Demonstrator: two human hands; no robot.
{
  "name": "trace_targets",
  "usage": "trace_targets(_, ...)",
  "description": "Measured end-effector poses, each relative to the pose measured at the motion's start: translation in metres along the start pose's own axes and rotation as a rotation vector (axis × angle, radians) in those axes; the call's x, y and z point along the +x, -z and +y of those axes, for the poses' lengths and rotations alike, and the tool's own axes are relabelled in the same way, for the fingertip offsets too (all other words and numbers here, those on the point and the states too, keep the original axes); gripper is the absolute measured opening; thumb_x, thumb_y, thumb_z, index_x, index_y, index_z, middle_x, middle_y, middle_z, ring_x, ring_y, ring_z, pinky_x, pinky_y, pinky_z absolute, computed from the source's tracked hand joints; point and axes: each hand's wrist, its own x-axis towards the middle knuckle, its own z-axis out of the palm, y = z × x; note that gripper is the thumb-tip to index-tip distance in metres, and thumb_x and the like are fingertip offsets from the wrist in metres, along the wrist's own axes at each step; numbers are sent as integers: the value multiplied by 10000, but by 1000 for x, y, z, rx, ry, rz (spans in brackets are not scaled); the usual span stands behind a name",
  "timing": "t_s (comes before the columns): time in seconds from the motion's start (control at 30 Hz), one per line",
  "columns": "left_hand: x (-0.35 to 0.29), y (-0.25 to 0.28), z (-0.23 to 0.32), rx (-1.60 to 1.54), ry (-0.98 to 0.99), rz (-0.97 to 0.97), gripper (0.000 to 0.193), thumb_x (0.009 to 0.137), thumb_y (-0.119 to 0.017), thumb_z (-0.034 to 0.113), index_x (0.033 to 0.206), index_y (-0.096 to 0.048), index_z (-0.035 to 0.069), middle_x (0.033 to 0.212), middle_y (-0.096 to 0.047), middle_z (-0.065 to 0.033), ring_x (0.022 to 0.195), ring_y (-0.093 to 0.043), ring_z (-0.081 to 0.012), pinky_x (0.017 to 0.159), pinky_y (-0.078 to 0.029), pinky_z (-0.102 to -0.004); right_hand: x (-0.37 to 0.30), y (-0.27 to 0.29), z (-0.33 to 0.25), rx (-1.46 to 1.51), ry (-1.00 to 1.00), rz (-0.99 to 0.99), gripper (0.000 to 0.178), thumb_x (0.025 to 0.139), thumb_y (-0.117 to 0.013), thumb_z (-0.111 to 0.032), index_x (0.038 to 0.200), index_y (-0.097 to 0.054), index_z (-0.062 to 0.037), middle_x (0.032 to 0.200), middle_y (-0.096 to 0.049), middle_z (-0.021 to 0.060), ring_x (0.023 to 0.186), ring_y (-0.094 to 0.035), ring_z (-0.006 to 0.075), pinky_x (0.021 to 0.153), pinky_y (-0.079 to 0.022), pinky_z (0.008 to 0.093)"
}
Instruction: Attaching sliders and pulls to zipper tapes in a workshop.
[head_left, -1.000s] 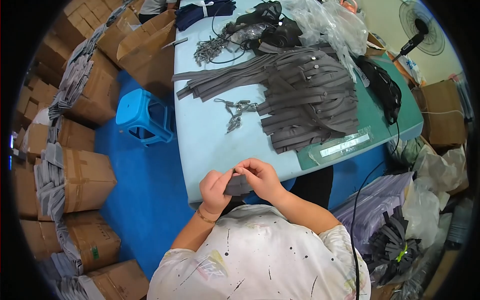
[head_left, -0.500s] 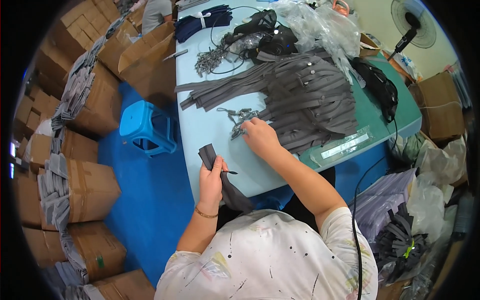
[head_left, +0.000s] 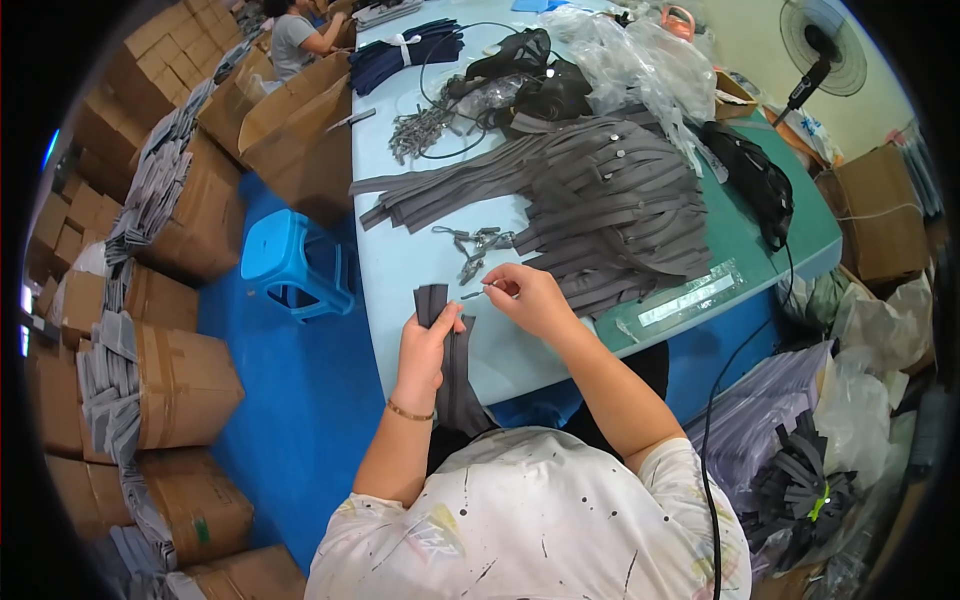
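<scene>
In my left hand (head_left: 424, 350), closed round it near its upper end, is a dark grey zipper strip (head_left: 456, 372) that hangs down toward my lap. My right hand (head_left: 540, 302) pinches a small metal zipper slider (head_left: 470, 295) between thumb and fingertips, close to the strip's top; whether it touches the strip I cannot tell. Just beyond lies a small cluster of zipper sliders (head_left: 474, 248) on the pale table. Dark grey zipper strips (head_left: 620, 200) spread in a thick layer right of the cluster.
Another heap of sliders (head_left: 425, 130), a navy bundle (head_left: 405, 50) and clear plastic bags (head_left: 640, 60) occupy the table's far part. A blue stool (head_left: 290, 255) stands left, near cardboard boxes (head_left: 185, 380). A black pouch (head_left: 750, 180) lies right. Far left, another person (head_left: 293, 45) works.
My right hand has come back from the slider cluster toward my left hand, now with a slider in its fingertips. The zipper strip stands more upright. The other person shows more fully.
</scene>
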Motion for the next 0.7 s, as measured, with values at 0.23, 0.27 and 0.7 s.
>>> trace_targets(0.23, 8, 0, 2, -15, 156, -171, 202, 865, -588, 160, 1025, -622, 42, 841, -619, -37, 702, -552, -85, 576, -446, -210, -8, -2, 11, 350, -251, -165, 201, 854, -597, -114, 1038, -642, -48, 785, -618, -15, 691, -542, 48, 606, -451, 207)
trace_targets(0.27, 5, -2, 7, 16, 152, -171, 186, 862, -589, 141, 1013, -618, 35, 848, -624, -48, 711, -566, -92, 597, -458, -216, -9, -1, 9, 364, -260, -178, 205, 857, -594, -112, 1049, -644, -61, 799, -620, -15, 702, -544, 48, 611, -455, 209)
trace_targets(0.7, 4, -1, -4, 11, 29, -181, 149, 816, -638, 48, 947, -604, -15, 851, -645, -74, 778, -616, -126, 698, -488, -238, -16, 0, 10, 89, 76, -220, 240, 834, -595, -44, 1054, -658, -115, 809, -555, 17, 745, -526, 103, 669, -416, 209)
